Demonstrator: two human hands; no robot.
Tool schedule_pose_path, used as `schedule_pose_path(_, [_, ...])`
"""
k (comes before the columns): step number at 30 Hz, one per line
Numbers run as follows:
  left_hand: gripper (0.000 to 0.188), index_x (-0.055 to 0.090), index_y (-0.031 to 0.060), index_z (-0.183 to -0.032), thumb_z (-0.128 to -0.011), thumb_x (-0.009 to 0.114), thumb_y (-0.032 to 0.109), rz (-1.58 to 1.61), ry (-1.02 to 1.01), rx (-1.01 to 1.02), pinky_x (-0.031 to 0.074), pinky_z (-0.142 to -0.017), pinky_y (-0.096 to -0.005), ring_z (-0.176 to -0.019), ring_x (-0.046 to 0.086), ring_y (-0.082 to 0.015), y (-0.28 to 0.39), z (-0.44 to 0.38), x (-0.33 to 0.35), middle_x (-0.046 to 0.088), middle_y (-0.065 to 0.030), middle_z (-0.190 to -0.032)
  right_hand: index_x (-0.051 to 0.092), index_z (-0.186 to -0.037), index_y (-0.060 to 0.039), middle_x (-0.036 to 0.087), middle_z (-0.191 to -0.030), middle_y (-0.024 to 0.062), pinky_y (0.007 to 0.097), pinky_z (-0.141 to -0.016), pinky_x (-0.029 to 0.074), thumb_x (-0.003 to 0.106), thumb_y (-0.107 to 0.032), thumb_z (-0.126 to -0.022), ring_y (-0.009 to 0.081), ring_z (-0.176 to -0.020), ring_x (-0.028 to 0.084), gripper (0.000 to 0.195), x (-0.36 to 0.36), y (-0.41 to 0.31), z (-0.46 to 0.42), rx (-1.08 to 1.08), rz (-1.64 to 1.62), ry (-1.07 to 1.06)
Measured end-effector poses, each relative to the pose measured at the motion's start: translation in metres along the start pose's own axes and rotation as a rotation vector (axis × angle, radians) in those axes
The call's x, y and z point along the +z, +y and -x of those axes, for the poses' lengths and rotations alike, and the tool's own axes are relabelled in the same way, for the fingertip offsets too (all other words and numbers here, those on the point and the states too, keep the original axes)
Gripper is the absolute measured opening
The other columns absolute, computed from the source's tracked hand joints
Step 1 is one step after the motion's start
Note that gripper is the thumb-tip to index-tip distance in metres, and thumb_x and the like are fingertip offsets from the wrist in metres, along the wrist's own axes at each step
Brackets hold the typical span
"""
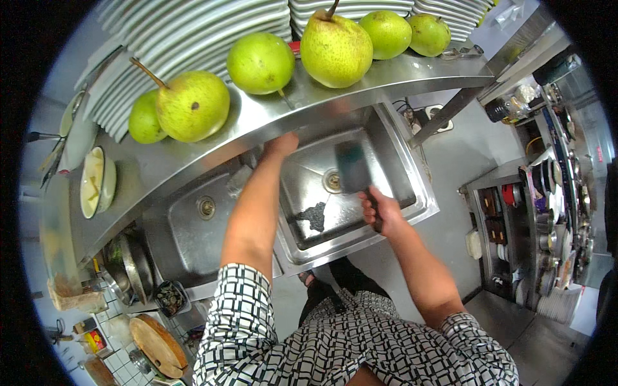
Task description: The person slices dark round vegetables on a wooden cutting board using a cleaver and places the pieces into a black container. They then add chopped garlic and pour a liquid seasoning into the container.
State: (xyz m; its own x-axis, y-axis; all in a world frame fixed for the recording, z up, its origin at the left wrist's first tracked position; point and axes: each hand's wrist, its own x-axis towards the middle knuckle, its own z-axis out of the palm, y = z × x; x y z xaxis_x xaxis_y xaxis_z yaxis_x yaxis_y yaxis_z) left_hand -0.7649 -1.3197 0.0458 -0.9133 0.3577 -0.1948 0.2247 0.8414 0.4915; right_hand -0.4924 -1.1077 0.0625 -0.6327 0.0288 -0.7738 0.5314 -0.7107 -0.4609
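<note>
My right hand (pixel 388 212) grips the dark handle of a cleaver (pixel 355 164), its broad blade blurred above the right basin (pixel 396 164) of a steel double sink. My left hand (pixel 282 144) reaches to the far side of that basin, beneath the shelf edge. Its fingers are largely hidden, and whether they hold anything does not show. A dark, crumpled scouring pad or cloth (pixel 316 216) lies on the basin floor, nearer me than the drain (pixel 332 181). Left of my forearm is the second basin (pixel 188 236), with a crumpled clear plastic piece (pixel 239 181) near the divider.
A steel shelf (pixel 376 75) overhangs the sink's far side, bearing pears (pixel 335 50), green fruits (pixel 260 62), stacked plates (pixel 207 29) and an enamel bowl (pixel 113 186). Metal pans (pixel 130 265) and a round wooden board (pixel 157 345) stand at left. A crowded rack (pixel 545 227) is at right.
</note>
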Motion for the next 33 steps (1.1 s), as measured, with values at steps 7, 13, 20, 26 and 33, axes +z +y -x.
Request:
schedule_pose_path(7, [0.044, 0.056, 0.0166, -0.136, -0.098, 0.044, 0.036, -0.047, -0.014, -0.002, 0.045, -0.102, -0.0494, -0.118, 0.058, -0.0423, -0.03, -0.031, 0.024, 0.062, -0.0184, -0.129, 0.056, -0.091, -0.0049, 0.05, -0.067, -0.0006, 0.0265, -0.045, 0.039, 0.041, -0.044, -0.106, 0.0115, -0.051, 0.045, 0.045, 0.053, 0.003, -0.061, 0.063, -0.328, -0.12])
schedule_pose_path(13, [0.045, 0.066, 0.01, -0.12, -0.098, 0.043, 0.042, -0.059, 0.233, -0.001, 0.046, -0.099, -0.0505, -0.113, 0.06, -0.0423, -0.04, -0.026, 0.032, 0.064, -0.0206, -0.125, 0.058, -0.089, -0.0034, 0.059, -0.069, 0.0066, 0.0331, -0.049, 0.048, 0.041, -0.048, -0.105, 0.0173, -0.056, 0.057, 0.05, 0.062, -0.02, -0.097, 0.003, 0.051, 0.015])
schedule_pose_path(20, [0.043, 0.071, 0.0078, -0.108, -0.095, 0.05, 0.043, 0.065, 0.288, 0.028, 0.049, -0.093, -0.0481, -0.103, 0.064, -0.0411, -0.032, -0.06, 0.048, 0.068, -0.0211, -0.114, 0.071, -0.093, -0.001, 0.073, -0.092, 0.02, 0.0457, -0.076, 0.058, 0.053, -0.027, -0.096, 0.035, -0.086, 0.072, 0.031, 0.046, -0.07, -0.044, -0.601, 2.232, 0.159])
schedule_pose_path(26, [0.041, 0.071, 0.0074, -0.103, -0.092, 0.055, 0.043, 0.147, 0.18, 0.018, 0.05, -0.09, -0.0473, -0.1, 0.065, -0.0396, -0.008, -0.069, 0.045, 0.069, -0.0207, -0.109, 0.07, -0.097, -0.0012, 0.069, -0.092, 0.0243, 0.0497, -0.081, 0.053, 0.06, -0.038, -0.093, 0.0427, -0.091, 0.066, 0.038, 0.015, -0.124, 0.04, -0.415, 2.097, 0.08])
schedule_pose_path(33, [0.039, 0.072, 0.0069, -0.099, -0.09, 0.06, 0.043, 0.484, 0.158, 0.034, 0.052, -0.087, -0.0463, -0.096, 0.065, -0.0378, 0.114, -0.01, 0.042, 0.07, -0.0202, -0.103, 0.057, -0.083, -0.0067, 0.053, -0.056, 0.0025, 0.0273, -0.038, 0.035, 0.055, -0.036, -0.101, 0.011, -0.041, 0.047, 0.034, -0.103, -0.16, 0.079, -0.026, 0.511, 0.099])
